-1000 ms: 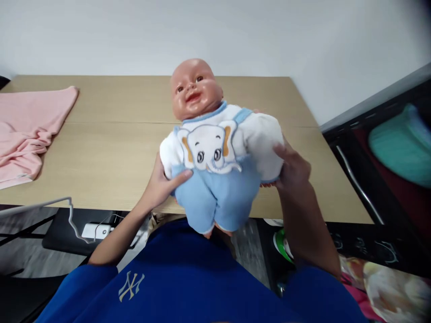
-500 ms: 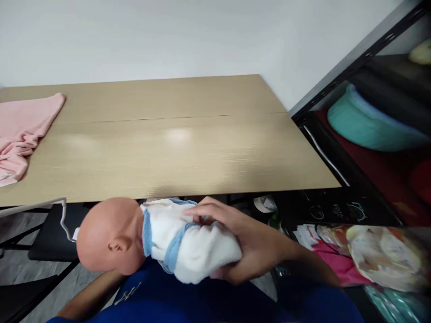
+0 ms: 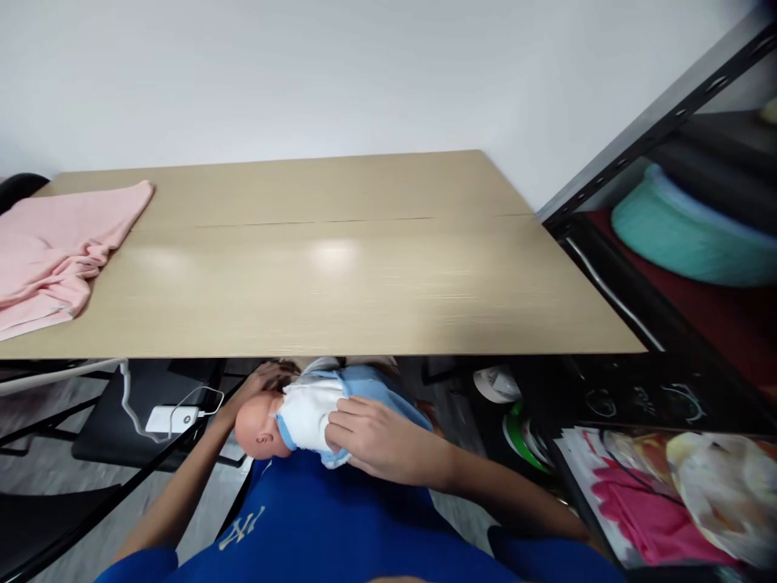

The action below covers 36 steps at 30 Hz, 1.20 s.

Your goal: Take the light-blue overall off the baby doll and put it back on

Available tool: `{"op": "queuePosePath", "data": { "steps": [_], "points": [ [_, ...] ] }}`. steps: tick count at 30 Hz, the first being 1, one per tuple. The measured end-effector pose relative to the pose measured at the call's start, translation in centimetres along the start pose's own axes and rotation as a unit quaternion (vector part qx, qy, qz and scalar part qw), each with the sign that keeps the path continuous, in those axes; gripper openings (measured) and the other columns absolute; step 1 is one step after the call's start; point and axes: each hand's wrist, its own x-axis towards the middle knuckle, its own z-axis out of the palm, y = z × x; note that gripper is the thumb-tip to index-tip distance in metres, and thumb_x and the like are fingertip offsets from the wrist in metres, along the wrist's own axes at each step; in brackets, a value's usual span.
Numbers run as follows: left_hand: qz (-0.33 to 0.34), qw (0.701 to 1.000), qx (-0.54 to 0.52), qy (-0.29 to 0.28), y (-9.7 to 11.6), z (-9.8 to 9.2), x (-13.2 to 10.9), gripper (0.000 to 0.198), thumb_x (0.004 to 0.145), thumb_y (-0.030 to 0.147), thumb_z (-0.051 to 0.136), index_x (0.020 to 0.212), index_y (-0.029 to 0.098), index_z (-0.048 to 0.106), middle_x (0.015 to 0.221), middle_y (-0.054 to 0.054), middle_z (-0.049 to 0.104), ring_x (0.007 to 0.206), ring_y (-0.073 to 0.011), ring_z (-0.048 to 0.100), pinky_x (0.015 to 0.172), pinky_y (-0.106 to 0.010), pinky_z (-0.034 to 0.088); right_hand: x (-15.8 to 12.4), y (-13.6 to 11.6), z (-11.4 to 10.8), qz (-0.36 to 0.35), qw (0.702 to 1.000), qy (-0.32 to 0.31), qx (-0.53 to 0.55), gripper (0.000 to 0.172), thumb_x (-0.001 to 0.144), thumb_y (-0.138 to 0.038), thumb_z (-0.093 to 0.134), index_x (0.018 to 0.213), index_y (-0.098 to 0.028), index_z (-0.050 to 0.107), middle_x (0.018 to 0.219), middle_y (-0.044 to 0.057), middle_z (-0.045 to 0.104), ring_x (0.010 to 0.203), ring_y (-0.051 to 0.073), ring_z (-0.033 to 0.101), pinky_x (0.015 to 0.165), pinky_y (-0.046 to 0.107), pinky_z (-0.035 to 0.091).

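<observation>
A baby doll (image 3: 312, 413) in a white top with blue trim and blue bottoms lies face away on my lap, just below the table edge. Its bare head points left. My right hand (image 3: 370, 437) rests over the doll's middle, fingers curled into its clothing. Beyond the doll's head is my left hand (image 3: 273, 376), close to its shoulder. Shade and the doll hide most of those fingers, so their grip is unclear.
A wooden table (image 3: 340, 300) spans the view, with a pink cloth (image 3: 78, 235) at its left. A white power bank (image 3: 173, 419) with a cable lies on a black chair. On the right are a shelf with a teal basin (image 3: 692, 235) and bags (image 3: 722, 486).
The doll has gone down and away from my face onto my lap. My right hand has shifted from its lower end to its middle. My left hand has come into view beyond its head.
</observation>
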Motion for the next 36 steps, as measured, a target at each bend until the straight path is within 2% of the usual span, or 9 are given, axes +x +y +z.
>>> {"op": "queuePosePath", "data": {
  "steps": [3, 6, 11, 13, 17, 26, 31, 33, 36],
  "points": [
    [-0.052, 0.999, -0.017, -0.002, -2.2, -2.6, -1.7, 0.039, 0.113, 0.055, 0.067, 0.120, 0.023, 0.089, 0.133, -0.013, 0.090, 0.130, -0.0388, 0.082, 0.125, -0.060, 0.058, 0.2, 0.3, 1.0, -0.009, 1.000, 0.012, -0.017, 0.023, 0.111, -0.031, 0.062, 0.109, -0.038, 0.084, 0.115, -0.002, 0.087, 0.106, 0.028, 0.080, 0.088, 0.042, 0.067],
    [-0.020, 0.997, -0.042, -0.063, 0.5, -3.4, -3.0, 0.041, 0.121, 0.054, 0.060, 0.145, 0.030, 0.083, 0.150, -0.013, 0.084, 0.140, -0.0364, 0.078, 0.128, -0.059, 0.057, 0.3, 0.4, 1.6, -0.036, 0.998, 0.037, -0.029, 0.019, 0.115, -0.029, 0.064, 0.108, -0.032, 0.081, 0.109, -0.001, 0.085, 0.101, 0.025, 0.076, 0.085, 0.040, 0.062],
    [0.226, 0.964, 0.024, -0.136, 7.5, 1.0, -2.6, 0.086, 0.094, 0.065, 0.100, 0.167, 0.035, 0.064, 0.167, -0.018, 0.068, 0.154, -0.0450, 0.065, 0.130, -0.065, 0.056, 0.2, 0.0, 2.0, -0.041, 0.997, 0.052, -0.029, 0.009, 0.118, -0.023, 0.068, 0.114, -0.021, 0.076, 0.106, 0.004, 0.081, 0.102, 0.024, 0.067, 0.090, 0.039, 0.055],
    [0.263, 0.953, 0.061, -0.138, 8.4, 3.0, -1.9, 0.079, 0.097, 0.062, 0.099, 0.162, 0.033, 0.065, 0.158, -0.017, 0.072, 0.148, -0.0426, 0.066, 0.128, -0.062, 0.055, -0.4, -0.5, 2.2, -0.042, 0.997, 0.055, -0.028, 0.010, 0.118, -0.024, 0.068, 0.114, -0.021, 0.077, 0.105, 0.004, 0.080, 0.100, 0.024, 0.064, 0.090, 0.039, 0.053],
    [0.231, 0.961, 0.078, -0.129, 7.6, 3.7, -1.2, 0.045, 0.114, 0.056, 0.080, 0.151, 0.032, 0.069, 0.148, -0.014, 0.075, 0.141, -0.0381, 0.066, 0.121, -0.055, 0.058, -3.0, -1.7, 2.5, -0.044, 0.996, 0.077, -0.023, 0.019, 0.116, -0.025, 0.071, 0.097, -0.023, 0.073, 0.094, 0.001, 0.075, 0.088, 0.021, 0.058, 0.083, 0.038, 0.049],
    [0.218, 0.965, -0.076, -0.122, 5.6, 1.9, -1.8, 0.036, 0.118, 0.053, 0.070, 0.149, 0.036, 0.067, 0.150, -0.014, 0.072, 0.140, -0.0396, 0.069, 0.121, -0.062, 0.057, -10.5, -0.5, 5.7, 0.104, 0.974, 0.200, 0.036, 0.021, 0.104, -0.042, 0.075, 0.086, -0.036, 0.065, 0.082, -0.002, 0.075, 0.070, 0.028, 0.069, 0.064, 0.050, 0.064],
    [0.236, 0.955, -0.085, -0.157, 5.9, 1.6, -2.4, 0.027, 0.107, 0.035, 0.084, 0.132, 0.033, 0.075, 0.149, -0.012, 0.074, 0.142, -0.0375, 0.070, 0.123, -0.060, 0.056, -10.7, 2.1, 7.4, 0.160, 0.940, 0.228, 0.198, 0.020, 0.095, -0.055, 0.086, 0.106, -0.040, 0.077, 0.117, 0.007, 0.084, 0.121, 0.042, 0.081, 0.109, 0.065, 0.069],
    [0.230, 0.955, -0.066, -0.175, 6.2, 1.2, -2.4, 0.040, 0.102, 0.032, 0.087, 0.140, 0.033, 0.076, 0.154, -0.013, 0.073, 0.146, -0.0396, 0.069, 0.129, -0.064, 0.053, -9.1, 3.5, 7.3, 0.157, 0.919, 0.226, 0.283, 0.038, 0.108, -0.061, 0.073, 0.137, -0.038, 0.079, 0.150, 0.012, 0.078, 0.151, 0.041, 0.070, 0.130, 0.065, 0.058],
    [0.213, 0.953, -0.070, -0.205, 6.3, 0.2, -2.1, 0.061, 0.100, 0.040, 0.088, 0.159, 0.037, 0.071, 0.161, -0.013, 0.072, 0.153, -0.0429, 0.067, 0.134, -0.067, 0.050, -5.8, 5.9, 6.8, 0.169, 0.894, 0.179, 0.375, 0.061, 0.124, -0.065, 0.047, 0.175, -0.034, 0.058, 0.180, 0.014, 0.059, 0.171, 0.036, 0.055, 0.145, 0.063, 0.042]
  ]
}}
